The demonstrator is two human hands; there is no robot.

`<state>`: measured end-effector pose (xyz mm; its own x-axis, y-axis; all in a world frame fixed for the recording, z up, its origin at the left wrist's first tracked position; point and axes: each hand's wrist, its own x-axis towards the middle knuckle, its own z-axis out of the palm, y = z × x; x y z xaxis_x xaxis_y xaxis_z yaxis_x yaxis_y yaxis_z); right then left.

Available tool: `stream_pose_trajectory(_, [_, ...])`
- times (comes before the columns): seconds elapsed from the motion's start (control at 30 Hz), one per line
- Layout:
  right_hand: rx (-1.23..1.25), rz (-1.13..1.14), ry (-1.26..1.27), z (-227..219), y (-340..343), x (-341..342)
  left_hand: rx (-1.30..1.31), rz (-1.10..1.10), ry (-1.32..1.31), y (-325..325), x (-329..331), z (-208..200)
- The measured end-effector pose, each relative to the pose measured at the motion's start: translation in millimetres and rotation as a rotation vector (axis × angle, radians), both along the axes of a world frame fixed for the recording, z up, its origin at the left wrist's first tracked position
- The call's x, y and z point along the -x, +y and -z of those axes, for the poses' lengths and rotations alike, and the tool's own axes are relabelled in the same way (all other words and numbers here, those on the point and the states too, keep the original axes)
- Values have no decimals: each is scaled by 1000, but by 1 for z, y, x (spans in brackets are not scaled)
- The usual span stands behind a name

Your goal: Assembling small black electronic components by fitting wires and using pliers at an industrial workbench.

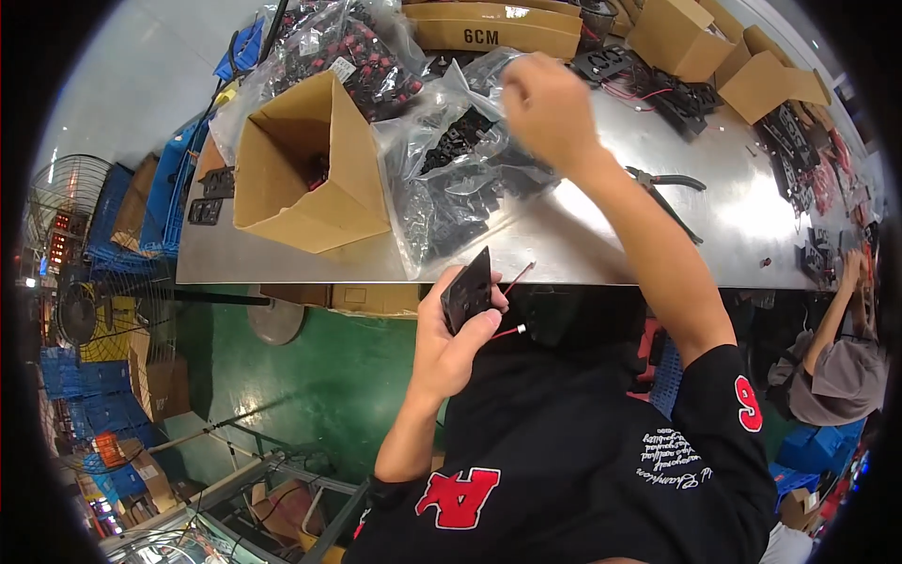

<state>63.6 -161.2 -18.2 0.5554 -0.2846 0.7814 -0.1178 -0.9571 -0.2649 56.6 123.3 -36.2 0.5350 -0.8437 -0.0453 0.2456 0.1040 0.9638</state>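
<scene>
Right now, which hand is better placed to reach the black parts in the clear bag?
Probably the right hand: it's by the clear bag, though possibly holding something. The left hand, farther off, holds a black plate.

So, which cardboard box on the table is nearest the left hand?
The open front-left box; other boxes stand farther back from the left hand.

- Bright, whitish light on the metal surface (747, 211), flaring into hard glare right of centre.
- Small glints speckle the clear plastic bag (451, 202), upper middle.
- A soft shadow lies along the right forearm (648, 235).
- The right hand (547, 105) looks slightly blurred.
- Green floor (362, 385), left of centre, shows pale reflections.
- Edges bow, corners go black; the fan (80, 202), far left, looks soft.
</scene>
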Motion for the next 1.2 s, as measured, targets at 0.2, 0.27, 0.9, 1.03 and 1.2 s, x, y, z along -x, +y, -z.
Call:
stream_pose_trajectory(0.2, [-107, 282, 742, 4, -77, 15, 19, 115, 375, -11, 1, 0])
stream_pose_trajectory(0.27, [7, 147, 826, -1, -81, 17, 103, 141, 629, -16, 1, 4])
stream_pose_trajectory(0.9, [-1553, -450, -212, -14, 117, 166, 67, -199, -829, -60, 20, 10])
stream_pose_trajectory(1.03, [-1667, -490, -384, 3, 126, 182, 52, -111, -815, -70, 32, 3])
stream_pose_trajectory(1.2, [-1566, -490, -378, 9, 129, 190, 40, -28, -807, -74, 33, 3])
